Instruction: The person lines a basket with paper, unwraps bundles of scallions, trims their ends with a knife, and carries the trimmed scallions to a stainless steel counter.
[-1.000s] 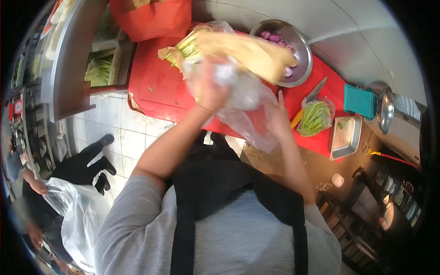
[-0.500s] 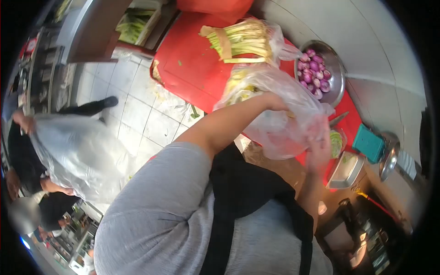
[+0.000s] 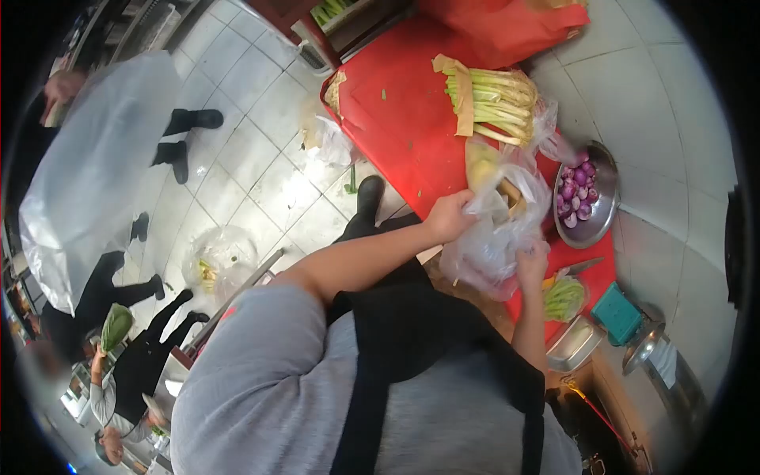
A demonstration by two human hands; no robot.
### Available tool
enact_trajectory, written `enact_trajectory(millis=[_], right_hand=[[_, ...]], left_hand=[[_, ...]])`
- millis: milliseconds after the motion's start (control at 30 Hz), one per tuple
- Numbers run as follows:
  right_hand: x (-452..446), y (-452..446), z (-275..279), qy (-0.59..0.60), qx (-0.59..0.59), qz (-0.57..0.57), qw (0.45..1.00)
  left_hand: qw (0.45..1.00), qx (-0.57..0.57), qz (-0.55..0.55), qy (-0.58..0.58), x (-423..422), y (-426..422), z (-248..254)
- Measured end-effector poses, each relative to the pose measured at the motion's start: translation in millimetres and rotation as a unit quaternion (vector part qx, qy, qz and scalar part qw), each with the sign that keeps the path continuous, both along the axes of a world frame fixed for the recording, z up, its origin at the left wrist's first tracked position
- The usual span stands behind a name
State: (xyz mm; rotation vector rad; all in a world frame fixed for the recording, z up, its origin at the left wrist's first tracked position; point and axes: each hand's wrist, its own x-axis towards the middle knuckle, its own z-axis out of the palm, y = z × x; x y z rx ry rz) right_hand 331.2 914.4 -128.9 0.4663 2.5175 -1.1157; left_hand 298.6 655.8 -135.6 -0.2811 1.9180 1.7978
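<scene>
Both of my hands are closed on a clear plastic bag [image 3: 495,245] at the front edge of the red table. My left hand [image 3: 450,217] grips its left side, and my right hand [image 3: 532,265] holds its right side lower down. Something yellowish and brown shows in the upper part of the bag, too covered by plastic to name. Just beyond lies a taped bundle of spring onions [image 3: 495,101], roots to the right. Right of the bag stands a steel bowl [image 3: 606,194] of peeled purple shallots [image 3: 576,190]. A knife [image 3: 584,265] rests near my right hand.
By my right forearm are a wrapped green vegetable [image 3: 564,298], a metal tray [image 3: 575,345] and a teal scale [image 3: 621,313]. A tiled wall [image 3: 665,119] bounds the right. Plastic and scraps lie on the floor; at left, a person holds a big plastic sheet [image 3: 95,174].
My left hand has moved from above the bag to its left side, and the bag is bunched smaller. The whole view has shifted, and the person's plastic sheet at left is now higher.
</scene>
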Motion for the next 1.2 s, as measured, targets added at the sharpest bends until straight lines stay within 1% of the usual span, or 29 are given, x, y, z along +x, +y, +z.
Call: enact_trajectory(millis=[33, 67, 133, 167, 200, 267, 333, 367, 400, 433, 500, 533, 567, 600, 633, 667, 700, 767, 800, 900, 933, 1000, 1033, 1100, 1133, 1200], right_hand=[[1, -10, 4, -0.026, -0.079, -0.041, 0.996], [0, -35, 23, 0.023, -0.228, -0.082, 0.97], [-17, -103, 90, 0.077, -0.282, -0.036, 0.956], [-26, -129, 108, 0.072, -0.31, -0.047, 0.947], [-36, -150, 120, 0.068, -0.339, -0.056, 0.937], [-58, -181, 135, 0.076, -0.384, -0.032, 0.92], [-67, -208, 138, 0.085, -0.363, 0.051, 0.926], [-66, -223, 145, 0.004, -0.441, 0.083, 0.893], [-72, -227, 143, 0.053, -0.374, 0.202, 0.904], [-82, -232, 140, 0.102, -0.297, 0.315, 0.896], [-113, -220, 121, -0.107, -0.338, 0.331, 0.874], [-138, -212, 101, -0.083, -0.291, 0.321, 0.898], [-165, -205, 83, -0.122, -0.295, 0.201, 0.926], [-195, -199, 52, -0.047, -0.189, 0.162, 0.967], [-228, -179, 3, 0.103, -0.036, 0.223, 0.969], [-255, -171, -13, 0.104, 0.088, 0.262, 0.955], [-269, -172, -21, 0.102, 0.179, 0.298, 0.932], [-290, -181, -37, 0.092, 0.352, 0.357, 0.86], [-300, -185, -45, 0.031, 0.371, 0.398, 0.839], [-301, -182, -71, -0.003, 0.351, 0.407, 0.843], [-295, -180, -74, -0.011, 0.341, 0.414, 0.844], [-281, -168, -72, -0.021, 0.323, 0.427, 0.844], [-269, -160, -71, -0.022, 0.324, 0.419, 0.848], [-235, -139, -73, -0.022, 0.327, 0.403, 0.855], [-221, -128, -72, -0.041, 0.323, 0.366, 0.872], [-194, -106, -72, -0.085, 0.316, 0.285, 0.901]], left_hand=[[0.998, 0.054, 0.014, 0.038, -7, -3, 18], [0.996, 0.066, 0.0, 0.052, -11, -7, 19], [0.976, 0.024, -0.052, 0.208, -25, -35, 45], [0.954, 0.004, -0.077, 0.289, -35, -52, 64], [0.949, 0.036, -0.081, 0.304, -42, -68, 81], [0.936, 0.101, -0.082, 0.326, -48, -98, 108], [0.955, 0.021, -0.143, 0.258, -43, -127, 107], [0.963, -0.002, -0.153, 0.221, -41, -138, 101], [0.969, -0.025, -0.164, 0.183, -39, -149, 95], [0.977, -0.029, -0.155, 0.145, -36, -158, 82], [0.973, -0.068, -0.153, 0.159, -23, -173, 45], [0.978, -0.061, -0.149, 0.132, -17, -184, 31], [0.982, -0.054, -0.144, 0.106, -12, -195, 18], [0.986, -0.047, -0.138, 0.08, -8, -202, 11], [0.982, -0.063, -0.152, 0.092, -6, -207, 9], [0.977, -0.079, -0.166, 0.104, -1, -212, 7], [0.972, -0.095, -0.179, 0.115, 2, -214, 4], [0.962, -0.121, -0.209, 0.125, 7, -215, 1], [0.956, -0.134, -0.225, 0.13, 7, -214, 0], [0.952, -0.099, -0.267, 0.115, 9, -207, -2], [0.948, -0.096, -0.272, 0.137, 11, -204, -1], [0.942, -0.083, -0.297, 0.132, 5, -205, 7], [0.939, -0.077, -0.309, 0.133, 2, -205, 14], [0.934, -0.105, -0.326, 0.1, -3, -207, 31], [0.931, -0.118, -0.334, 0.084, -3, -210, 37], [0.882, -0.181, -0.424, 0.096, 5, -232, 34]])
